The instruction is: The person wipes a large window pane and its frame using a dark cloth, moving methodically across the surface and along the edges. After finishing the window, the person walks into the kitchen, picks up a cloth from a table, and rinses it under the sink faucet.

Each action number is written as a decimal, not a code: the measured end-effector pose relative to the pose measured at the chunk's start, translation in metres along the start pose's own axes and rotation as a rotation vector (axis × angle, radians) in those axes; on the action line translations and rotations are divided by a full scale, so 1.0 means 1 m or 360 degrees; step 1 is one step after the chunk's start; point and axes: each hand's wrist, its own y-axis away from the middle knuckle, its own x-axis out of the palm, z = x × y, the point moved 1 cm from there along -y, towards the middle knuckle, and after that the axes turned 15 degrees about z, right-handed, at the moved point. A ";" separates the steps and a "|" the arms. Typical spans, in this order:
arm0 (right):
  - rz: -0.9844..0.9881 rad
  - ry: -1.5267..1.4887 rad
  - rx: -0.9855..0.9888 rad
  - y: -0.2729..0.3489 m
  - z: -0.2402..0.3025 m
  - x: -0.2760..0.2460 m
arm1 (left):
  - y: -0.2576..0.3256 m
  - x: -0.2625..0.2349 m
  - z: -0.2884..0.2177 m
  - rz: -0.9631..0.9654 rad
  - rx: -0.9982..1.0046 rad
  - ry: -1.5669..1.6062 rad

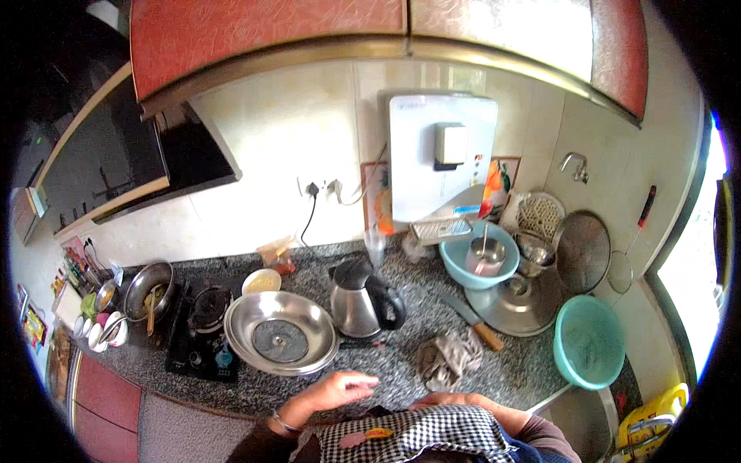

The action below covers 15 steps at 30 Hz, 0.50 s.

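My left hand point(337, 391) is held over the counter's front edge, its fingers stretched out and nothing in it. Just beyond it sits a wide steel basin point(245, 327) with a dark round disc at its bottom. My right hand point(455, 400) is against the front of my checked apron point(417, 434); its fingers are mostly hidden. In front of that hand lies a crumpled grey-brown cloth point(450, 358). A cleaver point(485, 333) with a wooden handle lies beyond the cloth. Between the basin and the cleaver stands a steel electric kettle point(352, 305) with a black lid and handle.
At left are a gas stove point(202, 351), a wok point(141, 289) and several small bowls. On the right, a blue basin point(455, 266) rests by a large pot lid point(532, 305). A green basin point(590, 339) stands by the sink point(583, 420). Red cupboards point(270, 35) hang above.
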 end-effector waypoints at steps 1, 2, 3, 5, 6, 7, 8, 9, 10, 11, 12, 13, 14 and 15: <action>-0.0066 0.0335 -0.0105 -0.001 -0.021 -0.016 | -0.014 -0.014 -0.014 -0.0231 0.0119 -0.0015; -0.0109 0.0685 -0.0202 0.011 -0.011 -0.024 | -0.025 -0.034 -0.048 -0.0455 0.0147 -0.0222; -0.0156 0.1050 -0.0412 0.022 0.007 -0.029 | -0.036 -0.054 -0.075 -0.0646 0.0283 -0.0483; -0.0158 0.1252 -0.0581 0.051 0.059 -0.030 | -0.058 -0.091 -0.127 -0.0987 0.0481 -0.0704; -0.0108 0.1093 -0.0531 0.075 0.094 -0.025 | -0.069 -0.106 -0.156 -0.1099 0.0495 -0.0763; -0.0192 0.0998 -0.0785 0.101 0.129 -0.013 | -0.071 -0.117 -0.184 -0.1276 0.0447 -0.0920; -0.0262 0.0900 -0.1027 0.123 0.164 -0.005 | -0.072 -0.131 -0.205 -0.1471 0.0542 -0.1194; -0.0773 0.1591 -0.1295 0.140 0.198 -0.003 | -0.080 -0.142 -0.231 -0.1579 0.0655 -0.1196; -0.1317 0.2278 -0.1525 0.153 0.228 -0.004 | -0.088 -0.153 -0.255 -0.1743 0.0729 -0.1430; -0.1637 0.2379 -0.1587 0.164 0.252 -0.011 | -0.093 -0.165 -0.273 -0.1795 0.0805 -0.1628; -0.1998 0.2463 -0.1622 0.178 0.272 -0.018 | -0.103 -0.173 -0.292 -0.1886 0.0817 -0.1850; -0.2203 0.2542 -0.1655 0.189 0.296 -0.027 | -0.107 -0.180 -0.308 -0.1986 0.0789 -0.2095; -0.2409 0.2625 -0.1690 0.199 0.321 -0.030 | -0.107 -0.185 -0.321 -0.2010 0.0713 -0.2207; -0.2591 0.2733 -0.1626 0.207 0.341 -0.031 | -0.109 -0.192 -0.329 -0.2032 0.0636 -0.2304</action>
